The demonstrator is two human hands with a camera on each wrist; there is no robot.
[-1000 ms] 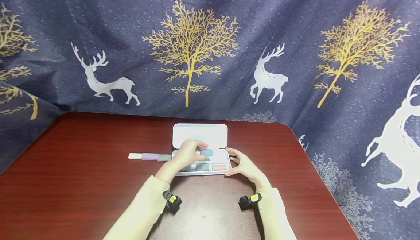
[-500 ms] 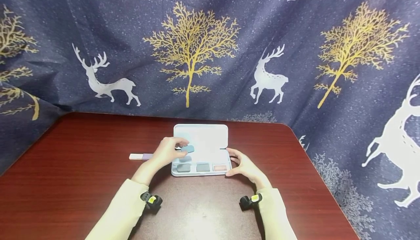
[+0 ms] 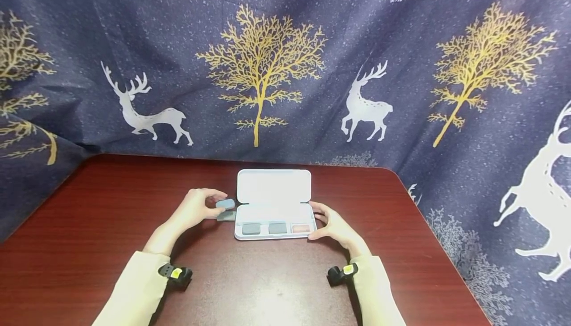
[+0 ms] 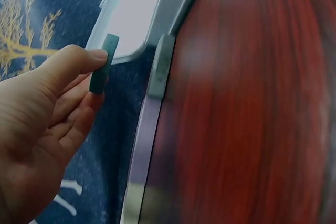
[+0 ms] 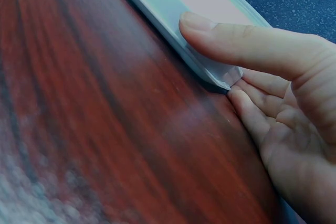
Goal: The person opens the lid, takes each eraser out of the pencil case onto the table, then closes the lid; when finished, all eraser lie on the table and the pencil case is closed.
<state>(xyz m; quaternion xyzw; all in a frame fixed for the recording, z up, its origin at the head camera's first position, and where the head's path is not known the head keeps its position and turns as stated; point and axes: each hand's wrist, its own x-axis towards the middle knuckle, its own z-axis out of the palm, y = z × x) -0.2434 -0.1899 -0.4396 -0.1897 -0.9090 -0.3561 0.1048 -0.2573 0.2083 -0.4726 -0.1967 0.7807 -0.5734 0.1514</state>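
My left hand [image 3: 192,208] pinches a blue block [image 3: 225,204] between thumb and fingers, just left of the open white case [image 3: 274,187]. In the left wrist view the same block [image 4: 104,64] is held on edge by the fingertips. Beneath it on the table lies a grey-green block [image 3: 226,216], touching the case's left side; a purple block [image 4: 145,140] and a whitish one [image 4: 132,203] continue that row. My right hand [image 3: 334,227] grips the case's right end, the thumb at its front corner. Two grey-green blocks [image 3: 277,228] and a pink one [image 3: 301,228] sit in the case's front compartments.
A reddish-brown wooden table [image 3: 276,286] carries everything. Behind it hangs a dark blue cloth [image 3: 303,133] printed with white deer and yellow trees. Each wrist wears a black strap with a small camera.
My left hand has moved left, carrying the blue block from above the case to beyond its left side. The right hand stays at the case's right end.
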